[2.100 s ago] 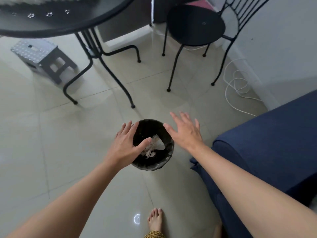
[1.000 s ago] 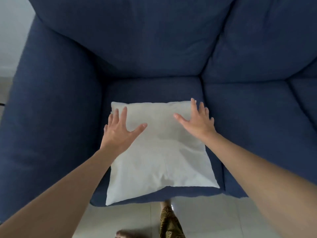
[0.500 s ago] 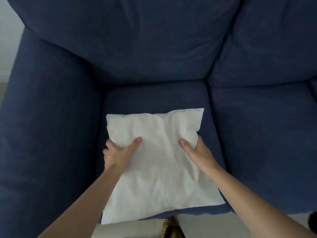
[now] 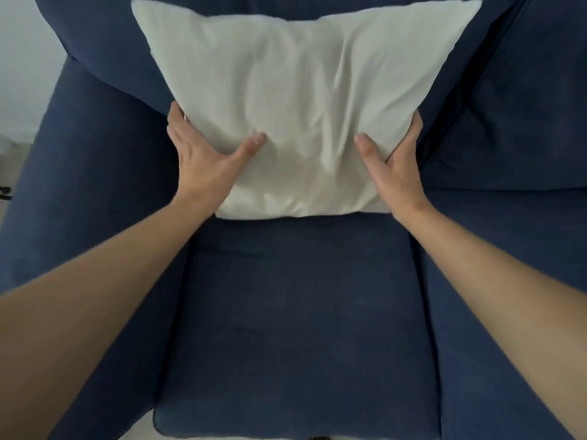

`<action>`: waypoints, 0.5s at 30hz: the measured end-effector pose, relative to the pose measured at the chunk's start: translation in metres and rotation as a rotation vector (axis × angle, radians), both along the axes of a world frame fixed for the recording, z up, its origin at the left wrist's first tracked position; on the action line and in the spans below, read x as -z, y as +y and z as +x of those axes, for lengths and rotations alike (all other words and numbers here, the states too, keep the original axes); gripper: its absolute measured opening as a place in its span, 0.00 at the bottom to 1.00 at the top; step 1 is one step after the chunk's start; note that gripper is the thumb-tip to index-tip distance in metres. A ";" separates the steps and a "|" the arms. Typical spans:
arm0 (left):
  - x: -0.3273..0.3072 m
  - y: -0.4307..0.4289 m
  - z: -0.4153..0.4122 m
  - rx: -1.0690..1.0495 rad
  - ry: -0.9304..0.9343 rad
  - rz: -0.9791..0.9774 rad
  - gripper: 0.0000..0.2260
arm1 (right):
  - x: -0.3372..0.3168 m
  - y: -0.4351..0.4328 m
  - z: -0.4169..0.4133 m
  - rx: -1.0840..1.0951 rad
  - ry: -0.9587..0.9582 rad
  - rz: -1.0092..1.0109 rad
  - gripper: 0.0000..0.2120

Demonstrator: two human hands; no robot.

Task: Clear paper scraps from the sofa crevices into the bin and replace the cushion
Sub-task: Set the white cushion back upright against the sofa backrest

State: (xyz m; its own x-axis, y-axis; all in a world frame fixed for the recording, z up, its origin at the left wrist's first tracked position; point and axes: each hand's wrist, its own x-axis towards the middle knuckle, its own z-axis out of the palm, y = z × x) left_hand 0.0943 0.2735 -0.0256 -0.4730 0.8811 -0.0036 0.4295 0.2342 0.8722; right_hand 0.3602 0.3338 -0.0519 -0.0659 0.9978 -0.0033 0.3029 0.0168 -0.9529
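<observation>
Now both hands, left hand [image 4: 203, 163] and right hand [image 4: 395, 163], pinch the soft white square cushion [image 4: 301, 100]. Ideally, seat it squarely against the navy fabric sofa [image 4: 301, 328] backrest before loosening either grip.

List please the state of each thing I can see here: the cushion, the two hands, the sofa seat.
white cushion: upright, leaning against the sofa backrest, lower edge on the seat, creased.
left hand: gripping the cushion's lower left side, thumb on the front.
right hand: gripping the cushion's lower right side, thumb on the front.
sofa seat: bare, no paper scraps visible.
</observation>
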 end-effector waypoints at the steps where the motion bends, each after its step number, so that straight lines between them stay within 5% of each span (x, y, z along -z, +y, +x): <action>1: 0.001 0.010 -0.002 0.018 0.022 0.008 0.58 | 0.003 0.009 0.000 -0.006 -0.007 0.004 0.52; 15: 0.026 0.046 -0.030 0.191 0.060 -0.130 0.57 | 0.028 0.052 0.011 -0.177 -0.225 -0.194 0.56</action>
